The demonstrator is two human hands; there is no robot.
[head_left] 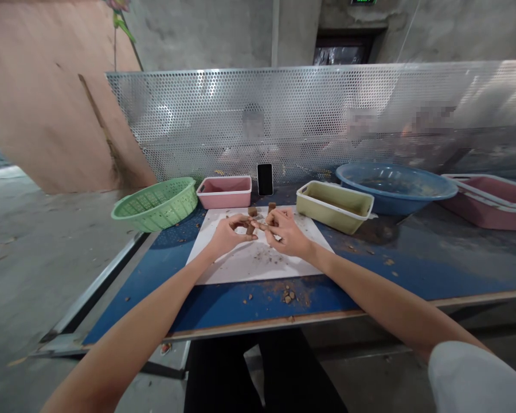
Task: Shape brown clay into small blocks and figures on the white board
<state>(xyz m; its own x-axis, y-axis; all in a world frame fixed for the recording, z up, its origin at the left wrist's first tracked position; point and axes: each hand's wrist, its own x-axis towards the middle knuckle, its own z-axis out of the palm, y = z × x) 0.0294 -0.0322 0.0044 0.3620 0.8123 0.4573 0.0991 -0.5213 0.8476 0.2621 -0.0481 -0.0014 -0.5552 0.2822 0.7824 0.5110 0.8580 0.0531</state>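
Over a white board (223, 269) on the blue table, my left hand (232, 234) pinches a small brown clay piece (250, 229) between thumb and fingers. My right hand (284, 230) meets it from the right, its fingers closed on a thin brown stick-like piece (261, 226) that touches or nearly touches the clay. Just beyond my fingers, two brown blocks, one left (252, 211) and one right (272, 206), stand at the board's far edge. Dark crumbs are scattered on the board below my hands.
Behind the board are a green basket (159, 203), a pink bin (226, 192), a dark-screened device (265, 179), a yellow-green bin (335, 206), a blue basin (395, 186) and a darker pink bin (494, 201). A perforated metal panel (249, 126) rises behind. Clay bits (288, 296) lie near the front edge.
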